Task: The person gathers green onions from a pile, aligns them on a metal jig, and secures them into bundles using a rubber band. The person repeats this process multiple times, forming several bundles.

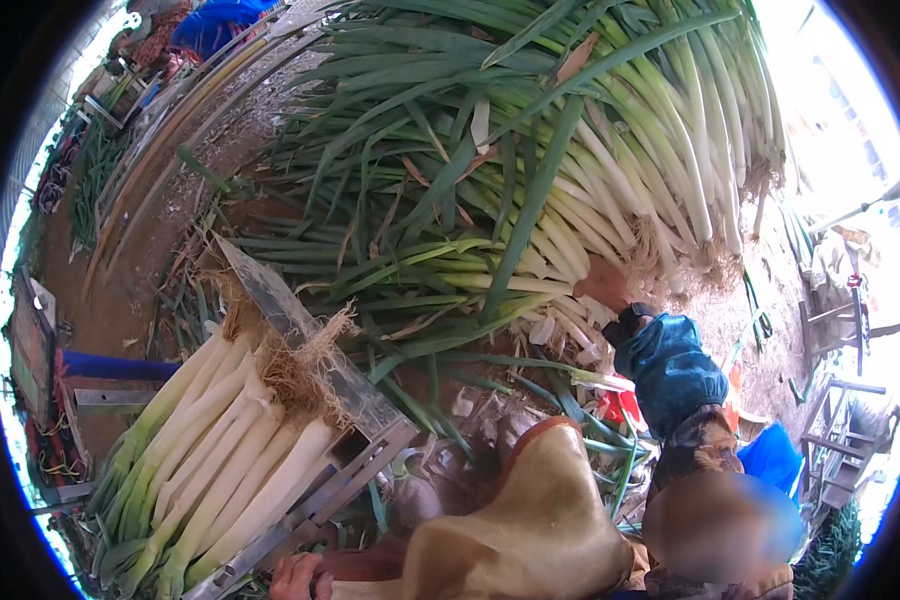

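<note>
My right hand (604, 283), below a blue sleeve cover, reaches to the white root ends of a big heap of green onions (495, 180). It touches the stalks at the heap's near edge; its fingertips are partly hidden, so a grip cannot be confirmed. At the bottom edge my left hand (296, 576) has curled fingers near the metal stand, and whatever is under them is hidden. A row of trimmed green onions (232, 427), white stems and hairy roots uppermost, lies on the metal stand (367, 457). Its upright metal plate (292, 300) borders the roots.
A tan apron (540, 495) covers my knee. Loose leaves and peeled skins litter the ground around a red scrap (621, 405). Metal stools (844, 435) stand at the right. Long curved poles (172, 127) and a blue tube (116, 365) are at the left.
</note>
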Demonstrator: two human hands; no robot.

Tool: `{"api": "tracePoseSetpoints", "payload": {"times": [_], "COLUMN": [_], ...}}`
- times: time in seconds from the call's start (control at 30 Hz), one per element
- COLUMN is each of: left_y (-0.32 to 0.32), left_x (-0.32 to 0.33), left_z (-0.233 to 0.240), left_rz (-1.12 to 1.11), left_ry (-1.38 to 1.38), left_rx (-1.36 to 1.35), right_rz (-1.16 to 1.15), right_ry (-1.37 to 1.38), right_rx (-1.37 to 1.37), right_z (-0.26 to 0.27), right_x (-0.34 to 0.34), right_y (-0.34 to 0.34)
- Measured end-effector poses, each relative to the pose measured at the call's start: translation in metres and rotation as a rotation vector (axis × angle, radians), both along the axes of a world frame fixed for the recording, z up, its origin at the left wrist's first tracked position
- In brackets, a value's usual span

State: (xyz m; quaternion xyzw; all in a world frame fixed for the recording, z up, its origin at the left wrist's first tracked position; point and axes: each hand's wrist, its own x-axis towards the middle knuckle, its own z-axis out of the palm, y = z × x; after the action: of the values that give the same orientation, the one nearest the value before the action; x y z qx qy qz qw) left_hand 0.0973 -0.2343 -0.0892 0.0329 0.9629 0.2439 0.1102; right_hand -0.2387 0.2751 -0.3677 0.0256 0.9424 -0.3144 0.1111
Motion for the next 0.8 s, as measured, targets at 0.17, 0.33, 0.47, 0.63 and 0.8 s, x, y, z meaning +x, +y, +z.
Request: {"api": "tracePoseSetpoints", "payload": {"times": [0.17, 0.33, 0.47, 0.63, 0.8], "left_y": [0.001, 0.0, 0.004, 0.011, 0.014], "left_x": [-0.001, 0.0, 0.002, 0.006, 0.011], "left_z": [-0.002, -0.006, -0.002, 0.0, 0.002], "left_rz": [0.013, -0.001, -0.015, 0.102, 0.024], "left_ry": [0.004, -0.027, -0.015, 0.075, 0.197], "left_rx": [-0.007, -0.014, -0.02, 0.068, 0.07], "right_rz": [-0.049, -0.085, -0.075, -0.076, -0.03], "right_ry": [0.148, 0.102, -0.011, -0.022, -0.143], "right_rx": [0.164, 0.099, 0.187, 0.188, 0.095], "right_z": [-0.029, -0.036, -0.018, 0.021, 0.07], "right_x": [0.014, 0.023, 0.019, 0.021, 0.021], "right_y": [-0.011, -0.012, -0.02, -0.033, -0.068]}}
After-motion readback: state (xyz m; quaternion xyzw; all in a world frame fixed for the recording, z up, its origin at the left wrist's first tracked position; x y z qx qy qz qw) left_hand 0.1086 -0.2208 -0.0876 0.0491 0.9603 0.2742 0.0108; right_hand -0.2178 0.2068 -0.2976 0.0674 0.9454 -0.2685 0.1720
